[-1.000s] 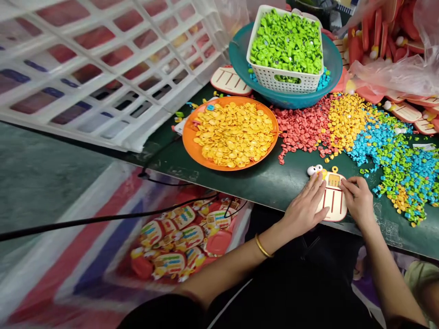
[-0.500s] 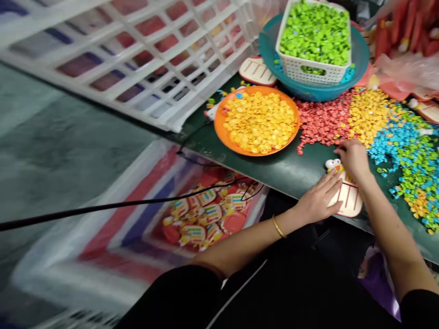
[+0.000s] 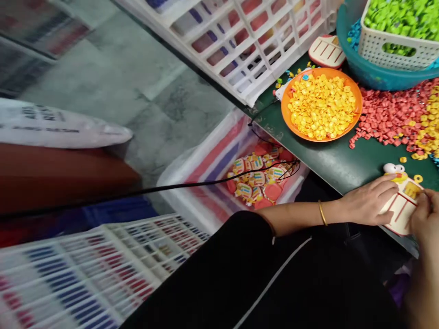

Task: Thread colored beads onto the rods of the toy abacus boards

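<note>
In the head view, one cream toy board point(image 3: 402, 210) with two white eyes point(image 3: 393, 168) and one yellow ring point(image 3: 418, 178) lies at the near edge of the table point(image 3: 318, 160). The left hand point(image 3: 372, 198), one gold bangle point(image 3: 323, 213) at its wrist, rests on the board with fingers extended, gripping nothing. The fingers of the right hand point(image 3: 425, 219), blurred, bunch at the board's right side; whether they pinch something, I cannot tell. Beyond are one orange plate point(image 3: 287, 121) with many yellow pieces point(image 3: 322, 107) and one blue piece point(image 3: 305, 77), one heap of red pieces point(image 3: 391, 109), one teal basin point(image 3: 380, 75) bearing one white basket point(image 3: 372, 45) of green pieces point(image 3: 404, 18), and one second board point(image 3: 327, 51). Two white crates show: one upper crate point(image 3: 249, 97), one lower crate point(image 3: 113, 233).
</note>
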The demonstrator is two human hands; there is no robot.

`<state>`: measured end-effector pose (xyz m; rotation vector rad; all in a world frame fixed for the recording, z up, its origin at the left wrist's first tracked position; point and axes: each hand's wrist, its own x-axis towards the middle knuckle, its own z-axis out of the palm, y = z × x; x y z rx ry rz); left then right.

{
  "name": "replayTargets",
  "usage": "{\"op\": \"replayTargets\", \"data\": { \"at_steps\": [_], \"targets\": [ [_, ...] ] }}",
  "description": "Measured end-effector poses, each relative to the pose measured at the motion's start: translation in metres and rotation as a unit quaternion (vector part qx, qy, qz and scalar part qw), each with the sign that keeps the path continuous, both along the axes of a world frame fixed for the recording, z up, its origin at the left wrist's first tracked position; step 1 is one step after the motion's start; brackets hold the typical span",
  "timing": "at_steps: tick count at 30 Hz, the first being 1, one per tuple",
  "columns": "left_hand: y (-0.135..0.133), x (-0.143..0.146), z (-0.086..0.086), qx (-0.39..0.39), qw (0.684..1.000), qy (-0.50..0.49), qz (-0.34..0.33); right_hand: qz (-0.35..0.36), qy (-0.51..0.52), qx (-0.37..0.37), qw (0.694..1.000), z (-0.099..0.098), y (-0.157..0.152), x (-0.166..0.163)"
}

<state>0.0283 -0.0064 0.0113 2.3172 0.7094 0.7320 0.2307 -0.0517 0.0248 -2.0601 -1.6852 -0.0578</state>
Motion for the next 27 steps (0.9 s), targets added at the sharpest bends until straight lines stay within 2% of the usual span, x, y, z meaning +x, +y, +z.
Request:
{"op": "replayTargets", "data": {
  "at_steps": [3,8,10,14,17,21,23,25,27],
  "targets": [
    [-0.003,0.000,-0.004,-0.004,1.000,-0.013,0.014,-0.020,0.046,0.026,0.998,-0.011,0.005,0.001],
    [-0.003,-0.006,-0.010,-0.020,0.997,-0.059,0.051,-0.075,0.232,0.046,0.969,-0.006,0.002,-0.008],
    [0.004,-0.007,-0.013,-0.009,0.997,-0.053,0.047,-0.063,0.232,0.056,0.969,-0.006,0.009,-0.012],
    [0.009,-0.005,-0.014,0.013,0.999,-0.035,0.036,-0.044,0.165,0.074,0.982,-0.010,0.018,-0.012],
    [0.005,-0.004,-0.011,0.025,0.998,-0.020,0.055,-0.032,0.143,0.046,0.988,-0.011,0.010,-0.012],
    [0.000,-0.004,-0.011,0.060,0.995,-0.012,0.076,0.048,0.139,-0.005,0.989,-0.007,-0.010,-0.021],
    [0.000,-0.004,-0.010,0.065,0.995,-0.013,0.071,0.096,0.159,-0.015,0.982,-0.003,-0.010,-0.029],
    [-0.001,-0.003,-0.010,0.053,0.996,-0.011,0.070,0.116,0.186,-0.006,0.976,0.003,0.006,-0.035],
    [-0.001,-0.003,-0.010,0.041,0.997,-0.009,0.072,0.096,0.196,0.011,0.976,0.010,0.040,-0.039]
  ]
}}
